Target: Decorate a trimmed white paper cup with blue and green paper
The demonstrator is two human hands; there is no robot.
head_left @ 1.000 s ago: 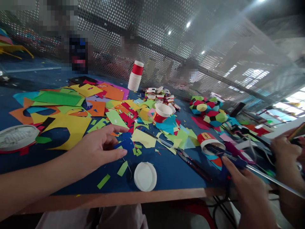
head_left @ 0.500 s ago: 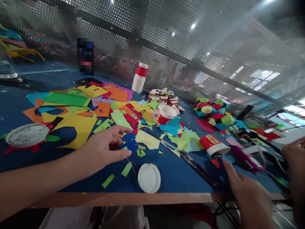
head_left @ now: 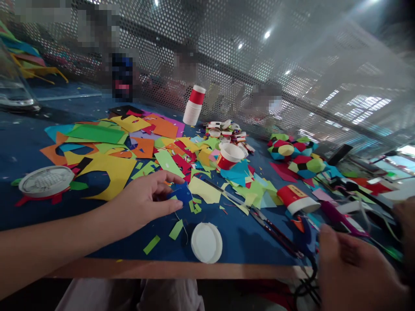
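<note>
My left hand (head_left: 157, 196) rests low over the table, thumb and index finger spread apart around a flat blue piece (head_left: 182, 193). The thumb tip overlaps that piece. My right hand (head_left: 359, 263) is at the lower right, somewhat blurred, its fingers loosely bent and nothing visible in them. Just left of it is a dark blue glue gun (head_left: 308, 235) with an orange part and a black cable. A red and white paper cup (head_left: 296, 198) lies tipped over behind the glue gun. Between my hands sits a white round paper cup bottom (head_left: 206, 242).
Dark-handled scissors (head_left: 275, 231) lie left of the glue gun. Coloured paper scraps (head_left: 112, 168) cover much of the table. A cup stack (head_left: 194, 105) stands behind, a paper turtle (head_left: 47, 181) at left. A purple glue gun (head_left: 340, 218) and another person's hand (head_left: 405, 216) are at right.
My right hand has come away from the blue glue gun, moving right. My left hand stays over the blue piece. The whole view has shifted slightly.
</note>
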